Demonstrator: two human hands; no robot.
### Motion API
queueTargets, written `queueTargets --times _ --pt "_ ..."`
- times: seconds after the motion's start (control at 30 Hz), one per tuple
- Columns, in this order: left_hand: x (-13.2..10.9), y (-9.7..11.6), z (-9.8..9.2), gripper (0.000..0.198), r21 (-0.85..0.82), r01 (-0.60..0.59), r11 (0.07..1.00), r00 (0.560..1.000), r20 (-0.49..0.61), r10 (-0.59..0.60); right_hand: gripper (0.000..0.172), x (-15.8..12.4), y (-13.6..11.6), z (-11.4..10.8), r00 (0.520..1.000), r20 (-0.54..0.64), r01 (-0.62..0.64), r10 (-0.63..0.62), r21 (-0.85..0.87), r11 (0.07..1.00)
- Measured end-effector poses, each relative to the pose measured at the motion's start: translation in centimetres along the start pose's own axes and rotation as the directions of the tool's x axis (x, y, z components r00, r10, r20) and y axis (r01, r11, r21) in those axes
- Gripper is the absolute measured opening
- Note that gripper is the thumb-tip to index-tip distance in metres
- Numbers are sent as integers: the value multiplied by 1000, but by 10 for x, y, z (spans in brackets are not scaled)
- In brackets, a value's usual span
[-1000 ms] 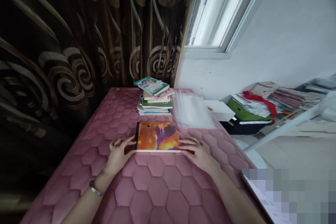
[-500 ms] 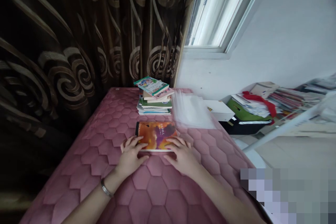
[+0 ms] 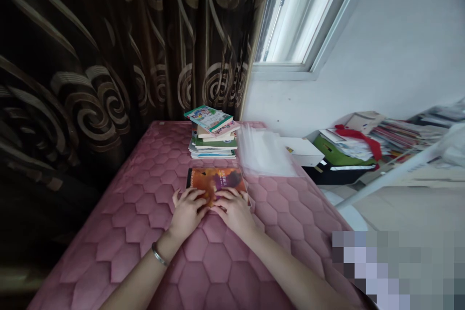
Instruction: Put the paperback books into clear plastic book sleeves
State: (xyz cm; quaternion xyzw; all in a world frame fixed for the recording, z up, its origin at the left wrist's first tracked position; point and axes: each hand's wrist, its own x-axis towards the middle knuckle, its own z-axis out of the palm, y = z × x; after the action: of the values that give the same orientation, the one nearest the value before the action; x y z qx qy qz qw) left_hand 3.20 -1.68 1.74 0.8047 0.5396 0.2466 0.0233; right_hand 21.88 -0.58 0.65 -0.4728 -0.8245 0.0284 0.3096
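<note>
A paperback book (image 3: pixel 232 177) with an orange and purple cover lies flat on the pink quilted mattress (image 3: pixel 218 261). My left hand (image 3: pixel 187 213) rests over its near left part, fingers bent across the cover and thumb at the near edge. On the near right part, my right hand (image 3: pixel 234 210) has its fingers curled over the cover, its thumb close to the left one at that same edge. The fingers cover part of the cover's lower half. Past the book stands a pile of books (image 3: pixel 214 143), the top one green-edged and turned askew.
Translucent plastic sheets (image 3: pixel 265 152) lie right of the pile, beside a white box (image 3: pixel 303 150). A green and black bin (image 3: pixel 330 155) holds papers and red cloth. Dark patterned curtains (image 3: pixel 101 101) hang along the left, and a slanting white pole (image 3: pixel 385 174) crosses at right.
Both hands have moved inward along the book's near edge, and their thumbs are now close together there. The fingers look more bent. The book has barely moved.
</note>
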Motion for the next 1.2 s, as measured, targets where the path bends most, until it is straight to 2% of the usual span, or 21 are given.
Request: queueTargets --times 0.17,0.33,0.47,0.6,0.73,0.93,1.2 --pt "1 -16 -5 18 -2 -59 998 995 76 59 6 -5 13 -6 999 12 38 -38 5 999" --pt "2 -36 -16 20 -46 -80 996 984 154 87 12 -17 43 -26 997 55 49 -49 -11 999" --pt "-1 -48 -24 18 -51 -65 997 986 148 72 16 -27 68 -38 997 79 20 -21 7 1000" --pt "-7 -60 -24 20 -70 -22 997 988 154 33 16 -33 83 -42 995 102 5 -15 98 995" --pt "-11 -69 -21 23 -128 -3 992 989 143 21 22 -35 88 -45 989 149 -12 -11 152 988" --pt "-10 -69 -20 24 -162 32 986 984 180 -3 26 -34 90 -49 977 215 -56 13 195 979" --pt "-9 -67 -22 24 -173 36 984 985 173 -6 28 -35 93 -45 974 226 -73 19 234 969"
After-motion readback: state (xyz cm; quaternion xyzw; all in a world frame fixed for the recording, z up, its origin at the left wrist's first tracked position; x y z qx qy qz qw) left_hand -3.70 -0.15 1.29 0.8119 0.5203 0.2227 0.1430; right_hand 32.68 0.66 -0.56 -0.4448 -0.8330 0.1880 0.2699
